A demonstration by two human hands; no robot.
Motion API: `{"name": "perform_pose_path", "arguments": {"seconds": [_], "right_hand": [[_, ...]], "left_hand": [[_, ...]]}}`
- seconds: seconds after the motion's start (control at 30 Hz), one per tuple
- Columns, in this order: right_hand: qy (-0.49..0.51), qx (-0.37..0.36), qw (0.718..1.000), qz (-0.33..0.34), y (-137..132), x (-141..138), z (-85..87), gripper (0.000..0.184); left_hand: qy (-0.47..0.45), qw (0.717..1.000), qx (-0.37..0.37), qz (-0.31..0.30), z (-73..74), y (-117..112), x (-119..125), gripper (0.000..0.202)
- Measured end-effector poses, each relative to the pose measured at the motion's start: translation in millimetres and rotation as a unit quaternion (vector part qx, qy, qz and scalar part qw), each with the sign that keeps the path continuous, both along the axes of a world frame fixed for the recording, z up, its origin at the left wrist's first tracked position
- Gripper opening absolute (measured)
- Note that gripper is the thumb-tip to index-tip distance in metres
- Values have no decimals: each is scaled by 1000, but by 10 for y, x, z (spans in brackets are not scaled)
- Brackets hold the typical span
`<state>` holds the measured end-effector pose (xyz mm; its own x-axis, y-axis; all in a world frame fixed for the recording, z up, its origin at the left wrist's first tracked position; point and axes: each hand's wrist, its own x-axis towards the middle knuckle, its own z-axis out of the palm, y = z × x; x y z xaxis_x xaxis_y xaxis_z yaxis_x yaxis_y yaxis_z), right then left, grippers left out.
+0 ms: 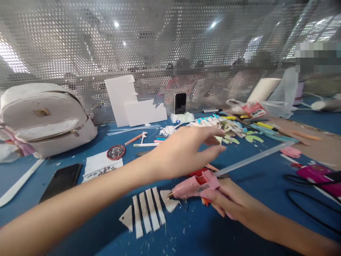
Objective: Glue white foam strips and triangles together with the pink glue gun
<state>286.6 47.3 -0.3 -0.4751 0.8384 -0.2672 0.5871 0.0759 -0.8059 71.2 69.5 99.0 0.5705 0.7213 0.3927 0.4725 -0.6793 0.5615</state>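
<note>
My right hand [226, 201] grips a pink hot glue gun [195, 185] low over the blue table, its nozzle pointing left at a triangular white foam piece [169, 203]. A clear glue stick [253, 158] sticks out of the gun's back toward the right. My left hand [186, 151] reaches across above the gun with fingers loosely extended and apart, holding nothing, toward a pile of cut coloured foam shapes [223, 128]. White foam strips and triangles [146, 211] lie in a row in front of me.
A white backpack [45, 117] sits at far left, a black phone [62, 181] near it. White foam boards [133, 103] and a propped phone [180, 104] lean against a perforated metal screen [80, 42]. Black cable [306, 199] and pink items lie at right. People sit behind the screen.
</note>
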Motion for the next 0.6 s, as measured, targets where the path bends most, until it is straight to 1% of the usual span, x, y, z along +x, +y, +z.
{"name": "perform_pose_path", "arguments": {"seconds": [0.07,0.1,0.17,0.23,0.3,0.43,0.53,0.6], "right_hand": [[-6,4,1000,-4,-5,-5,12,59],[-10,4,1000,-6,-7,0,10,58],[-14,5,1000,-12,-7,22,-12,57],[-10,11,1000,-17,-7,50,-50,55],[-8,26,999,-17,-5,75,-90,55],[-2,50,999,0,-1,103,-127,55],[8,52,999,-4,-2,113,-127,53],[6,54,999,-9,-3,118,-127,53]], "left_hand": [[17,993,-92,-71,92,222,247,39],[30,984,-142,-100,119,308,351,42],[21,956,-238,-169,144,425,501,42],[11,933,-284,-221,140,481,570,39],[-15,919,-303,-250,120,502,581,33],[-68,896,-335,-284,72,533,543,20],[-91,892,-320,-305,36,547,530,18],[-106,895,-320,-292,9,538,534,19]]}}
